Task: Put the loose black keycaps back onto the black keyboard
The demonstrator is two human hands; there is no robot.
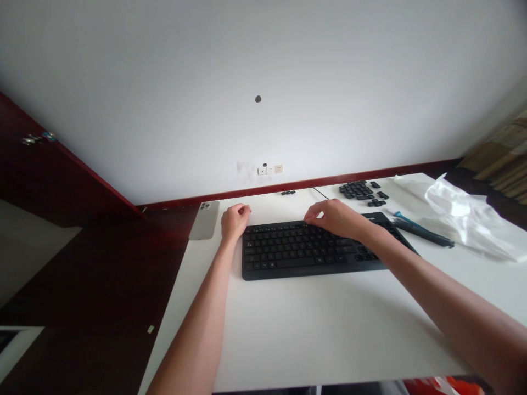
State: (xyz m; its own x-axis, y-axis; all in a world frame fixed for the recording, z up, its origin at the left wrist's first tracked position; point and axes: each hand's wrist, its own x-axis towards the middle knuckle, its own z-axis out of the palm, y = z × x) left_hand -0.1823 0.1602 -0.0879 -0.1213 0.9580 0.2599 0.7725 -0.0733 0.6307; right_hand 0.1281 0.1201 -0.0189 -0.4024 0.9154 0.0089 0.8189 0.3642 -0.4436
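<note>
A black keyboard (296, 270) lies on the white table (313, 329), with some key places at its right part without caps. My right hand (327, 215) is over the keyboard's top row, its thumb and fingertips pinched together; whatever may be between them is too small to make out. Beside the keyboard's upper left corner rests my left hand (236, 220), fingers curled in, and I cannot see what they hold, if anything. Loose black keycaps (356, 190) lie in a group behind the keyboard, and a short row of keycaps (289, 192) sits near the back edge.
A phone (205, 220) lies at the table's left edge. On the right are a dark tool or brush with a blue part (423, 232) and a crumpled translucent plastic bag (465, 211). A thin cable (320, 193) runs behind the keyboard. The wall (206, 99) stands beyond.
</note>
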